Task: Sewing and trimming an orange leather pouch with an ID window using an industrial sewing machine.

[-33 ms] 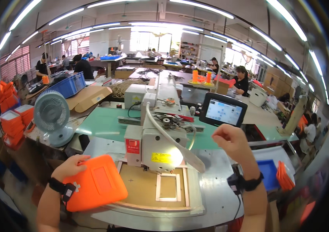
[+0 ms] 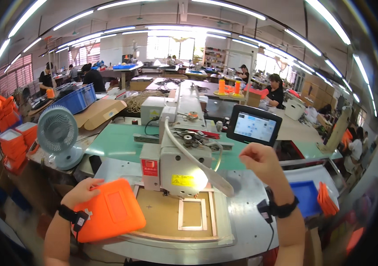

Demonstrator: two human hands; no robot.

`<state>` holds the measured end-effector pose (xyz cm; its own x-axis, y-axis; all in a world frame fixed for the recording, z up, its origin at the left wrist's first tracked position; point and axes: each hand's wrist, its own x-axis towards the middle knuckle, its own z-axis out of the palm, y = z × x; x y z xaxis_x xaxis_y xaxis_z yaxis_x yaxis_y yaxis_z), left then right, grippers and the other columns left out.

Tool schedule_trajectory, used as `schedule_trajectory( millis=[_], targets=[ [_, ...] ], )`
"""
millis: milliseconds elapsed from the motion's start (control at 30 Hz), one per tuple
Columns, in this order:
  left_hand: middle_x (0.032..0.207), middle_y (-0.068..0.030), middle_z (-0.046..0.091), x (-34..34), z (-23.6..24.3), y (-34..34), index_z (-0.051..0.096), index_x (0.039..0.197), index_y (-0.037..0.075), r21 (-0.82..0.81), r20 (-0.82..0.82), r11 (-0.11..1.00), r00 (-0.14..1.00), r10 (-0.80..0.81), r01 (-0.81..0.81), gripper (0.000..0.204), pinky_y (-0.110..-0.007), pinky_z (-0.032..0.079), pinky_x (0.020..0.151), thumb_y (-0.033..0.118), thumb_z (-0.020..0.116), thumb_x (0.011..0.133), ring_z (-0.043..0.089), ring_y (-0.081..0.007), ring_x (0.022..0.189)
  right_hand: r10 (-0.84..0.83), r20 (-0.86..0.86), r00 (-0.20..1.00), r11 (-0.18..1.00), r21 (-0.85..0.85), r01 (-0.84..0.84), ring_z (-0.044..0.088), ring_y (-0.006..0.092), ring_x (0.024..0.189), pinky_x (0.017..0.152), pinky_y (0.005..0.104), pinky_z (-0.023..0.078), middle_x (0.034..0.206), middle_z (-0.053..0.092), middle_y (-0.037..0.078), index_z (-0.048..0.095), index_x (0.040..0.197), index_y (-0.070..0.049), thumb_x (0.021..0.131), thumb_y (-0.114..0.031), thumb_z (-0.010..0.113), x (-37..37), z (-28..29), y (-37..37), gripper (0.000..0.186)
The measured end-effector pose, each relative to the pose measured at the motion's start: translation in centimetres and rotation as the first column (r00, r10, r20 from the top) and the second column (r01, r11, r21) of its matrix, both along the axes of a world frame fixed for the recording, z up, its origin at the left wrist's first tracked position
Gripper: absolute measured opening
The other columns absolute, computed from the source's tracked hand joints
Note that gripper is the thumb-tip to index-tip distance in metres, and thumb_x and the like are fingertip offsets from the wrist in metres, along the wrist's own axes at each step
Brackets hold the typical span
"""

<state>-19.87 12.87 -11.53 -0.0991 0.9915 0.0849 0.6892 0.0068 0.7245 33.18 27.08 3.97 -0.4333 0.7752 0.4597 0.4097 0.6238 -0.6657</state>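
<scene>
My left hand (image 2: 82, 193) grips the far left edge of an orange rectangular panel (image 2: 129, 221), its thumb on top. This panel has a raised rectangular outline and a small pale cross-shaped mark, and is held tilted at the left of the sewing machine (image 2: 184, 166). My right hand (image 2: 260, 163) is raised in front of the tablet-like control screen (image 2: 253, 126), fingers curled in and nothing visible in them. Under the lit machine head lies a tan board (image 2: 160, 210) in a light frame, with a smaller pale rectangular frame (image 2: 181, 217) fixed on it.
A grey-blue fan (image 2: 58, 131) stands at left, near stacked orange pieces (image 2: 13, 144). On the right are a blue tray (image 2: 306, 199) and more orange pieces (image 2: 326, 199). Orange thread spools (image 2: 222, 86) stand behind the machine. Several people work farther back.
</scene>
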Motion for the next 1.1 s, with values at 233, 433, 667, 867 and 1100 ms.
schedule_trajectory(
  millis=[233,433,667,867,1100],
  targets=[
    [0.115,-0.0212,0.065,2.8,-0.4,1.1,0.065,0.123,0.002,0.129,-0.453,0.988,0.891,-0.019,0.087,0.044,-0.043,0.052,0.091,0.019,0.072,0.083,0.062,-0.0389,0.106,0.035,-0.206,0.978,0.999,-0.004,-0.037,0.052,0.0014,0.066,0.057,0.0193,0.041,0.074,0.063,-0.004,0.072,0.098,0.002,0.09,-0.008,0.071,-3.6,-3.7,1.3,0.013],
    [0.113,-0.0198,0.067,8.9,5.1,-2.2,0.066,0.12,0.0,0.049,-0.296,0.997,0.955,-0.035,0.052,0.04,-0.04,0.052,0.09,0.015,0.07,0.083,0.064,-0.0372,0.103,-0.051,-0.058,0.997,0.99,0.127,0.058,0.049,0.0012,0.059,0.051,0.0213,0.038,0.068,0.063,-0.004,0.074,0.095,0.002,0.09,-0.012,0.073,-6.1,-2.9,0.8,0.015],
    [0.11,-0.0166,0.07,13.6,7.4,-4.7,0.067,0.118,0.001,0.104,-0.289,0.988,0.954,-0.076,0.111,0.035,-0.038,0.053,0.088,0.011,0.069,0.084,0.067,-0.0326,0.099,0.187,-0.635,0.749,0.746,-0.404,-0.529,0.052,0.0073,0.066,0.063,0.0228,0.042,0.077,0.058,-0.001,0.063,0.087,-0.002,0.091,-0.01,0.067,-3.3,-4.1,1.6,0.01],
    [0.107,-0.0144,0.07,19.1,8.1,-5.7,0.068,0.119,0.003,0.111,-0.263,0.948,0.929,-0.26,0.297,0.03,-0.034,0.053,0.088,0.011,0.067,0.09,0.067,-0.0297,0.096,0.309,-0.495,0.812,0.82,-0.295,-0.491,0.056,0.0127,0.076,0.07,0.028,0.045,0.088,0.056,0.002,0.059,0.087,-0.003,0.091,-0.009,0.062,1.1,-9.7,2.4,0.008],
    [0.126,-0.0116,0.064,27.7,4.8,-2.6,0.056,0.136,0.002,0.011,0.304,0.914,0.869,-0.39,0.406,0.039,-0.027,0.055,0.071,0.011,0.061,0.098,0.065,-0.0147,0.081,0.266,0.258,0.929,0.949,0.1,-0.3,0.062,0.0342,0.076,0.064,0.0423,0.051,0.087,0.059,0.016,0.059,0.092,-0.005,0.084,-0.009,0.06,-0.4,-17.3,-4.0,0.01]
  ],
)
